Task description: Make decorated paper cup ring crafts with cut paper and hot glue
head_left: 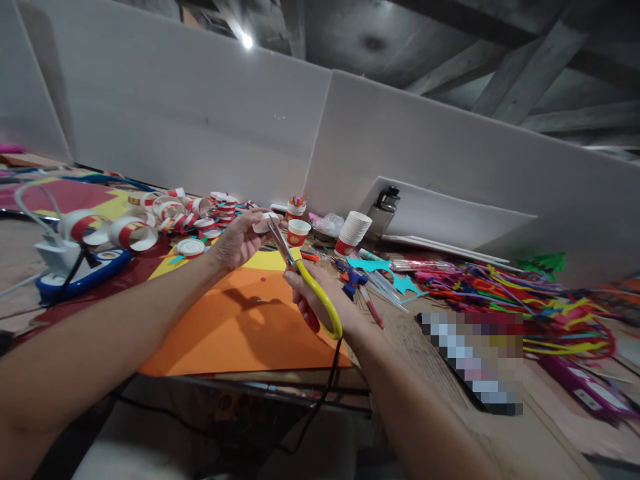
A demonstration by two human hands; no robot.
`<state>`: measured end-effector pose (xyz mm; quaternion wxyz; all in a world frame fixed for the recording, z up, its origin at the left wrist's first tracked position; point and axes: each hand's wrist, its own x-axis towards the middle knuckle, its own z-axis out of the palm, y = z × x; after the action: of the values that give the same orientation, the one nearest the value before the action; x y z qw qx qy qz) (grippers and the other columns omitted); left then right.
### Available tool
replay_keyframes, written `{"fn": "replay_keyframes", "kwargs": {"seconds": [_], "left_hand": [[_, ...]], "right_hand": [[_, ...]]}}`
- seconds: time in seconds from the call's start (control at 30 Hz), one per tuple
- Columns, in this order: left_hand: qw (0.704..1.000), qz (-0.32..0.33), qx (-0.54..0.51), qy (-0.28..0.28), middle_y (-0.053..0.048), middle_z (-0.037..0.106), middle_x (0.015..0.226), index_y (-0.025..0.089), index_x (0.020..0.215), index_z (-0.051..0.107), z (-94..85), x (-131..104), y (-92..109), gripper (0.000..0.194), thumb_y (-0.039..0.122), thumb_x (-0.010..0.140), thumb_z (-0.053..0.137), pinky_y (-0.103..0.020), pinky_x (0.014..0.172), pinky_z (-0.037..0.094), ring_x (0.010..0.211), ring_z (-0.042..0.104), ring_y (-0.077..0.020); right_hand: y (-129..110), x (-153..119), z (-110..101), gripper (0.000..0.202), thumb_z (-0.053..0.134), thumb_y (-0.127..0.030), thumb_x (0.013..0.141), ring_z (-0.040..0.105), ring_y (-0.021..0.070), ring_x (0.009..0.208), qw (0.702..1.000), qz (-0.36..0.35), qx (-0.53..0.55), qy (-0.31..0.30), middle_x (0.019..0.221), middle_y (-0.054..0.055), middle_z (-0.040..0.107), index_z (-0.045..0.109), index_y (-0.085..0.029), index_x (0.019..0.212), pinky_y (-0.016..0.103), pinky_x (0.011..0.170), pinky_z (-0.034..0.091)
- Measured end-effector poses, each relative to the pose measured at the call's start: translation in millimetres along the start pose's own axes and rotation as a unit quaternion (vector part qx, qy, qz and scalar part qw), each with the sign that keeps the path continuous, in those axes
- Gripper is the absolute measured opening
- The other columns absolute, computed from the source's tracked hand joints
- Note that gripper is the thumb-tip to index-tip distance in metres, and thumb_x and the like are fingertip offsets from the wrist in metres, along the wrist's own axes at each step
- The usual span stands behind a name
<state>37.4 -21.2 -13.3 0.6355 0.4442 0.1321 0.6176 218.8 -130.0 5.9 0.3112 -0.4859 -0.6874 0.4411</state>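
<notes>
The right hand [313, 297] is wrapped around the handles of the scissors [301, 269], yellow and red, whose blades point up and away to the left. The left hand [235, 243] pinches a white paper piece [264, 225] in its fingertips, level with the blade tips; the blades overlap its right side in this view, and whether they bite into it I cannot tell. Both hands are above an orange sheet [210, 333], which carries their shadows, with a yellow sheet [263, 259] at its far edge.

Just beyond the blades stands a red cup [299, 233], and behind it another cup [296, 210] with pens. To the right a stack of cups [354, 233] leans near a bottle [383, 217]. The right wrist and forearm hide part of the tabletop [400, 360]; just past them lie a blue glue gun [354, 283], a red pen [373, 310] and turquoise paper [370, 265]. Farther right spreads a heap of pipe cleaners [500, 293], with a purple power strip [583, 387] nearer.

Left of the left hand sit a round lid-like piece [191, 248] and many red-and-white paper curls [133, 232], then a blue power strip [87, 277]. White panels [200, 113] close off the back.
</notes>
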Motion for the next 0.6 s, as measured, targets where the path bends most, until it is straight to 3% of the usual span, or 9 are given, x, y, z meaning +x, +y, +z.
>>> {"fn": "replay_keyframes", "kwargs": {"seconds": [0.13, 0.6], "left_hand": [[1.0, -0.008, -0.022, -0.009, -0.008, 0.075, 0.094, 0.015, 0.086, 0.067, -2.1, 1, 0, 0.016, 0.024, 0.074, 0.066, -0.04, 0.099, 0.049, 0.098, 0.069, -0.0223], [1.0, -0.018, -0.008, -0.022, -0.01, 0.075, 0.096, 0.014, 0.087, 0.068, -0.7, -1, -2, 0.017, 0.025, 0.075, 0.064, -0.043, 0.098, 0.05, 0.103, 0.068, -0.0251]], "right_hand": [[-1, 1, 0, 0.025, 0.044, -0.044, 0.091, 0.048, 0.0086, 0.039, 0.998, 0.045, 0.035, -0.015, 0.057, -0.004, 0.053, 0.048, -0.021, 0.083, 0.017, 0.033, 0.038], [-13, -3, -1, 0.019, 0.043, -0.036, 0.09, 0.049, 0.0093, 0.038, 0.999, 0.039, 0.018, 0.014, 0.054, -0.005, 0.052, 0.048, -0.021, 0.08, 0.018, 0.033, 0.04]]}}
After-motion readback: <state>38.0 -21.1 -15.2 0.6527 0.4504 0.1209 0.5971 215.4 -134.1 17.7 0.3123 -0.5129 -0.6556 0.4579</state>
